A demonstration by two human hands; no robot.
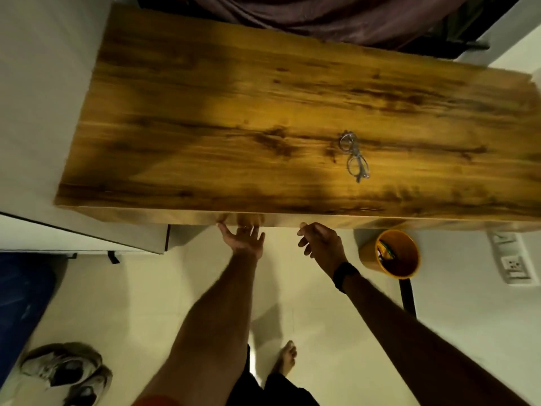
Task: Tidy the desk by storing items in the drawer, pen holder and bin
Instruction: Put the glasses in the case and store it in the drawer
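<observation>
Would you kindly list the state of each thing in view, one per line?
glasses: folded, lying on the desk
bin: upright on the floor, open top, some rubbish inside
left hand: open, palm up, at the desk's front edge
right hand: loosely curled, holding nothing
shoes: on the floor

Worn sneakers (66,373) on pale floor, lower left; wall socket (510,263) right; dark, perhaps curtain, cloth (322,16) behind.

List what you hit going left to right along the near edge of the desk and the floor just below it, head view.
Shoes on the floor → left hand at the desk edge → right hand → yellow bin → wall socket. The glasses lie further back on the desktop.
</observation>
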